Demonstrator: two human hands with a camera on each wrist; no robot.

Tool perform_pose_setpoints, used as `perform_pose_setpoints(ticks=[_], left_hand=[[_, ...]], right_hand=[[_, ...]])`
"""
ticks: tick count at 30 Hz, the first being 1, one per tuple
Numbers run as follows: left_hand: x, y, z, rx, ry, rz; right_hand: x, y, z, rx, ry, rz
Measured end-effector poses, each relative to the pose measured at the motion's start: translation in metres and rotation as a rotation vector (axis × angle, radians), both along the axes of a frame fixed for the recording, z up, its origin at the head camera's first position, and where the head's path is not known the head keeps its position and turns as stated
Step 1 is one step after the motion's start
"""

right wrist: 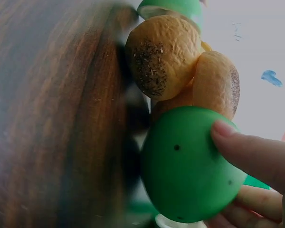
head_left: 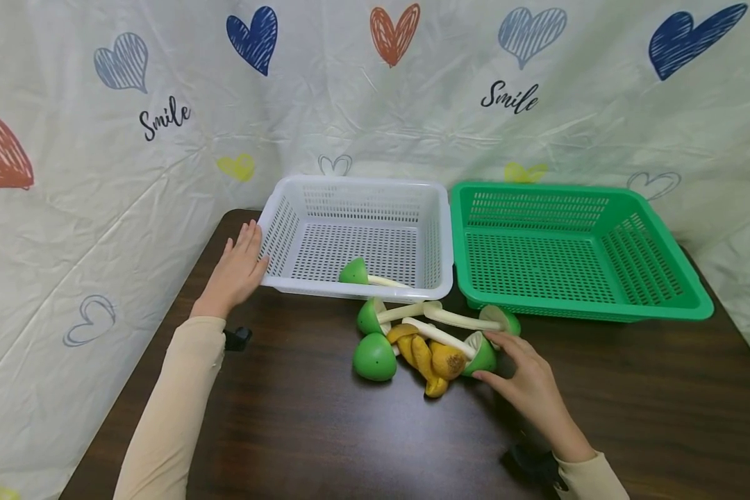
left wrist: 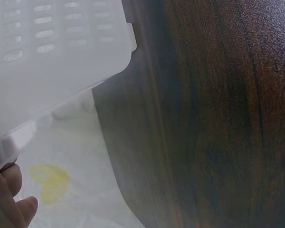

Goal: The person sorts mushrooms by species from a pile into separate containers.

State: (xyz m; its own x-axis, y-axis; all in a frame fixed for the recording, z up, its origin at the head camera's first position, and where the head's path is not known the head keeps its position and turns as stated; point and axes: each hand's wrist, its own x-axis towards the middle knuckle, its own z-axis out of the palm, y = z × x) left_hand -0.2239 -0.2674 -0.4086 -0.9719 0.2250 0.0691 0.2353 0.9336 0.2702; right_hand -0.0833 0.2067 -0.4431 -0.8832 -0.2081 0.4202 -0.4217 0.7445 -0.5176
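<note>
My right hand [head_left: 531, 382] pinches the green cap of a toy mushroom [head_left: 484, 355] between thumb and fingers. In the right wrist view the thumb lies on the smooth, dark-dotted green cap [right wrist: 190, 166]. That mushroom's pale stem points left across the pile. Beside it lie golden-brown, bread-like toys [head_left: 434, 357], one twisted and one rounded with dark specks [right wrist: 161, 57]. Other green-capped mushrooms [head_left: 375, 357] lie around them on the table. My left hand [head_left: 234, 271] rests with straight fingers against the left rim of the white basket [head_left: 356, 286].
One more green-capped mushroom [head_left: 354, 271] lies in the white basket near its front wall. A green basket [head_left: 575, 309] stands right of the white one. Both sit at the back of the dark wooden table [head_left: 300, 417], before a heart-patterned cloth [head_left: 375, 104].
</note>
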Motion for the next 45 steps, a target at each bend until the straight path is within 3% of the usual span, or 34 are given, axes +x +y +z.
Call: perform_pose_setpoints(ticks=[5,15,25,36,45], left_hand=[[0.000,0.000,0.000,0.003,0.000,-0.005],[0.000,0.001,0.002,-0.002,-0.007,0.006],[0.000,0.003,0.002,0.000,0.006,0.002],[0.001,0.001,0.002,0.006,-0.008,0.008],[0.001,0.002,0.003,0.007,-0.004,0.005]], right_hand=[[0.000,-0.001,-0.001,-0.008,-0.055,-0.028],[0.000,-0.001,-0.001,-0.042,-0.065,-0.065],[0.003,0.003,0.009,-0.061,-0.042,-0.091],[0.006,0.007,0.016,-0.202,-0.116,-0.058],[0.007,0.009,0.028,-0.283,-0.124,-0.017]])
